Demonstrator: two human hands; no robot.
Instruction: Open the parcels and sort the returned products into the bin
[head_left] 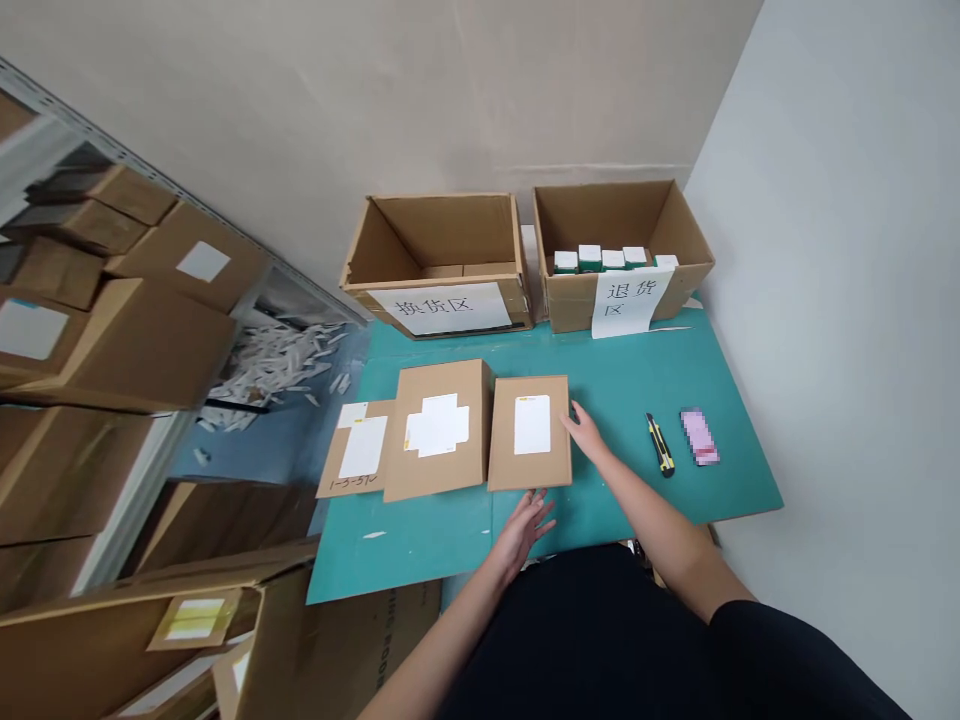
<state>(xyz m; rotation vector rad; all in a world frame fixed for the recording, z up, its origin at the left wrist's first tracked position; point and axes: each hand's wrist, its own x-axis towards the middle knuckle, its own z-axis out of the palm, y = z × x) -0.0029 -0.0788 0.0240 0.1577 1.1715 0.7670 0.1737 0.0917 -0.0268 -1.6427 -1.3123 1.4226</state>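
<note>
A closed cardboard box [504, 455] with a white label lies on the green tabletop [435, 545] in front of me. My right hand [585, 432] is at its right side, fingers spread, the fingertips at or very near the box edge. Just below the box's near edge is my left hand [523, 530], its fingers apart and nothing in them. Left of this box stands a larger cardboard box [444, 480] with a cross-shaped patch of white labels. A flatter carton [330, 470] with a white label and handwriting is beside that one.
At the back stand two open cartons with handwritten paper signs, the left carton [435, 215] and the right carton [570, 305], which holds several white-and-green boxes [590, 257]. A utility knife [660, 445] and a blurred pink item [700, 437] lie right. Shelved boxes [150, 340] stand left.
</note>
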